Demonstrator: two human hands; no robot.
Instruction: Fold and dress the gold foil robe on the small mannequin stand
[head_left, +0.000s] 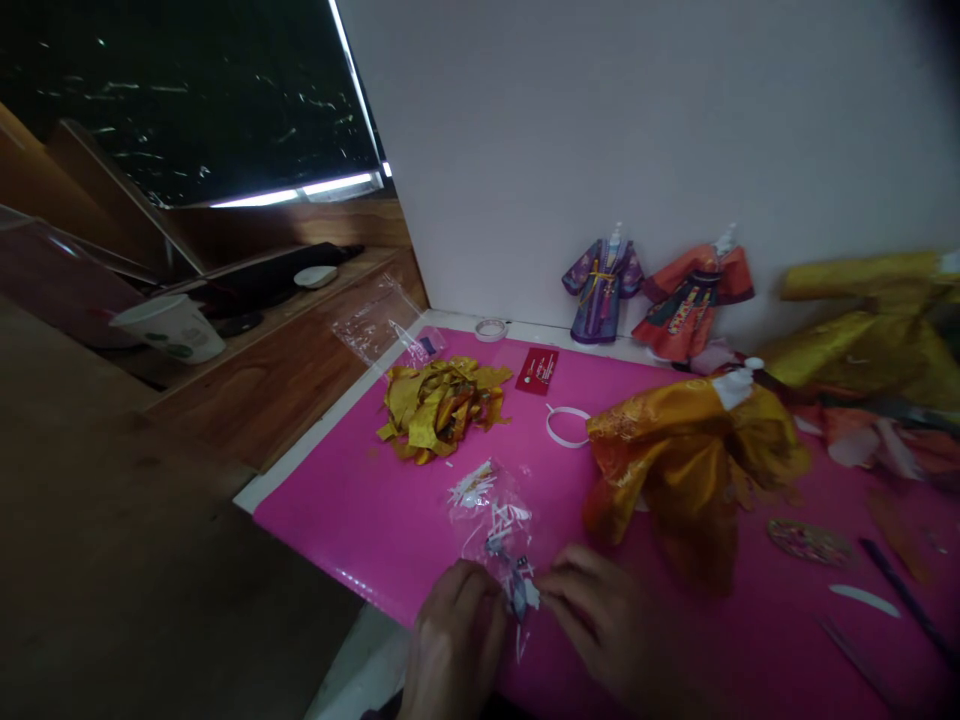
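My left hand (pixel 454 640) and my right hand (pixel 600 625) meet at the near edge of a pink mat (pixel 360 510). Both pinch the lower end of a small clear plastic bag (pixel 491 520) that holds little white and dark pieces. The fingers of each hand are curled together on the bag. Just to the right of the hands lies a golden-orange doll robe (pixel 679 460) with a white neck piece. A heap of gold fabric scraps (pixel 439 405) lies beyond the bag.
A purple miniature robe (pixel 602 290) and an orange one (pixel 694 300) stand against the white wall; a larger yellow garment (pixel 870 340) lies at right. On the mat are a red card (pixel 538 370), a white ring (pixel 564 425) and tape roll (pixel 491 329). A paper cup (pixel 171 328) sits at left.
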